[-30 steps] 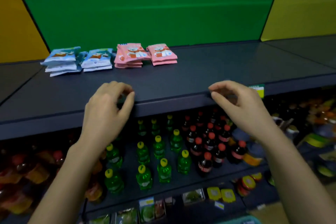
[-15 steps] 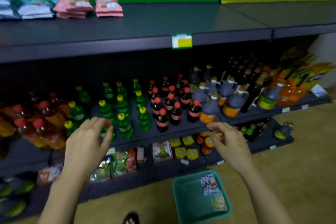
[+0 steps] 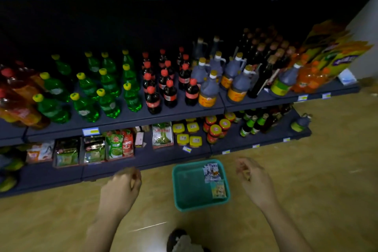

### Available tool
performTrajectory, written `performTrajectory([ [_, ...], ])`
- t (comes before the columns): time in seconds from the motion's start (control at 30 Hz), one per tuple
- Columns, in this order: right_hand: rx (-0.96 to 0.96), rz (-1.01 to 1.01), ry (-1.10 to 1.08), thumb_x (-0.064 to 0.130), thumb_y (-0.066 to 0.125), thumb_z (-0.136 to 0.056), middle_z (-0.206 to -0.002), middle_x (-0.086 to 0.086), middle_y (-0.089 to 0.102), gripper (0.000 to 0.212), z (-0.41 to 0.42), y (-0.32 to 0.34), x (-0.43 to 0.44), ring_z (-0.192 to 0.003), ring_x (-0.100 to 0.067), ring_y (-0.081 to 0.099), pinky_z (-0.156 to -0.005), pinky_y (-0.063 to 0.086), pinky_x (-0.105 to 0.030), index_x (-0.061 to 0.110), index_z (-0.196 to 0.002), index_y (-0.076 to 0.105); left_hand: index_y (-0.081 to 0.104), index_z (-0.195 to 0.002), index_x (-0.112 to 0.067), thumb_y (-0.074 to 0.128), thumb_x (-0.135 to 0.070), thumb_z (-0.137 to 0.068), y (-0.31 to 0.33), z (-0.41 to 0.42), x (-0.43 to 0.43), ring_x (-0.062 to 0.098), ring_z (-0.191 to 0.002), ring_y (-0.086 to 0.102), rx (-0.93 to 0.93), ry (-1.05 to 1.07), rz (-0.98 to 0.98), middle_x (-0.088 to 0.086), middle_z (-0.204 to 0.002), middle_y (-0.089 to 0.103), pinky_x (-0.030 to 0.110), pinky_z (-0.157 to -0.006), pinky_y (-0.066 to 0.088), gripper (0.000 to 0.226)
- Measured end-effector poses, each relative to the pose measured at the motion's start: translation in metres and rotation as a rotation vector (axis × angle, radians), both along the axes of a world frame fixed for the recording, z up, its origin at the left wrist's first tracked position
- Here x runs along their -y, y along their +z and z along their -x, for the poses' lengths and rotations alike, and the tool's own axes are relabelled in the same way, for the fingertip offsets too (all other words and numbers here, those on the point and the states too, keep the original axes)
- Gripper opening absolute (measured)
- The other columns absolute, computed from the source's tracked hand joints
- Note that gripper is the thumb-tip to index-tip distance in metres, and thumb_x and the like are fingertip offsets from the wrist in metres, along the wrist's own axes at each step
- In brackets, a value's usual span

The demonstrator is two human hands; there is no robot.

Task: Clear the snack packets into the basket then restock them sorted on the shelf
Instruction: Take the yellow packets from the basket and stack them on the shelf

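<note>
teal basket [image 3: 176,188]: on the floor [image 3: 306,180], just in front of the bottom shelf [image 3: 143,161], between the two grips.
contents: blue-and-white packet [image 3: 211,173] and yellow-green packet [image 3: 218,189], both flat along the basket's right wall, the blue-and-white one nearer the shelf.
left grip [image 3: 120,188]: fingers loosely curled, holding nothing, left of the basket.
right grip [image 3: 255,184]: likewise loosely curled, holding nothing, right of the basket.
middle shelf: green bottles [image 3: 106,96], cola bottles [image 3: 169,92].
</note>
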State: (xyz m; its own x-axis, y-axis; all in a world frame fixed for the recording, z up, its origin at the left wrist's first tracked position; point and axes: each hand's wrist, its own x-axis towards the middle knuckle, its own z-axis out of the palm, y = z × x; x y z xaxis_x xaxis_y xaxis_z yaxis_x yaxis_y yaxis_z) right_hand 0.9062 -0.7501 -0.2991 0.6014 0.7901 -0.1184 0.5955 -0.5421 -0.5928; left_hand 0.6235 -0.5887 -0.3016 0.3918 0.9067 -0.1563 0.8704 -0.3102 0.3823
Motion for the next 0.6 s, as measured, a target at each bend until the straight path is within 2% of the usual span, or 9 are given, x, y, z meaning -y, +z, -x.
performTrajectory([
  [0.1,-0.051,0.029,-0.015,0.0,0.062,-0.079,-0.09,0.008,0.059,0.028,-0.022,-0.02,0.01,-0.086,-0.021,0.065,-0.076,0.053,-0.038,0.014,-0.104,0.065,0.059,-0.094,-0.024,0.05,-0.025,-0.088,-0.024,-0.031,0.009,0.026,-0.095,0.062,-0.073,-0.036,0.048,0.001,-0.101,0.066,0.03,-0.073,0.045,0.01],
  [0.27,-0.126,0.135,0.041,0.004,0.06,-0.082,-0.084,0.021,0.055,0.028,-0.065,-0.052,0.03,-0.087,-0.016,0.065,-0.076,0.054,-0.032,0.018,-0.106,0.064,0.06,-0.095,-0.023,0.048,-0.022,-0.088,-0.055,-0.085,0.034,0.026,-0.097,0.062,-0.13,-0.03,0.109,-0.001,-0.105,0.066,0.029,-0.074,0.045,0.014],
  [0.3,-0.139,0.156,0.054,0.005,0.059,-0.083,-0.085,0.021,0.057,0.028,-0.075,-0.061,0.032,-0.087,-0.014,0.065,-0.076,0.053,-0.028,0.018,-0.107,0.064,0.06,-0.095,-0.023,0.047,-0.023,-0.088,-0.065,-0.096,0.038,0.026,-0.097,0.063,-0.143,-0.031,0.117,-0.002,-0.105,0.066,0.029,-0.074,0.045,0.014],
  [0.37,-0.149,0.217,0.078,0.007,0.057,-0.086,-0.095,0.01,0.066,0.027,-0.095,-0.082,0.032,-0.089,-0.013,0.064,-0.076,0.05,-0.023,0.017,-0.111,0.063,0.06,-0.097,-0.022,0.046,-0.025,-0.089,-0.09,-0.117,0.047,0.024,-0.097,0.063,-0.183,-0.054,0.135,-0.002,-0.107,0.067,0.029,-0.077,0.046,0.016],
  [0.5,-0.142,0.333,0.112,0.012,0.055,-0.087,-0.107,0.001,0.07,0.026,-0.132,-0.14,0.03,-0.098,-0.021,0.065,-0.082,0.051,-0.034,0.02,-0.11,0.063,0.058,-0.104,-0.019,0.042,-0.026,-0.092,-0.146,-0.164,0.06,0.026,-0.101,0.062,-0.254,-0.085,0.213,0.001,-0.112,0.064,0.031,-0.08,0.046,0.021],
  [0.6,-0.185,0.411,0.119,0.014,0.055,-0.089,-0.109,0.001,0.068,0.023,-0.149,-0.189,0.027,-0.099,-0.018,0.064,-0.078,0.047,-0.025,0.016,-0.111,0.062,0.058,-0.108,-0.018,0.041,-0.026,-0.093,-0.194,-0.194,0.068,0.025,-0.104,0.061,-0.303,-0.108,0.292,0.002,-0.116,0.064,0.031,-0.082,0.047,0.024],
])
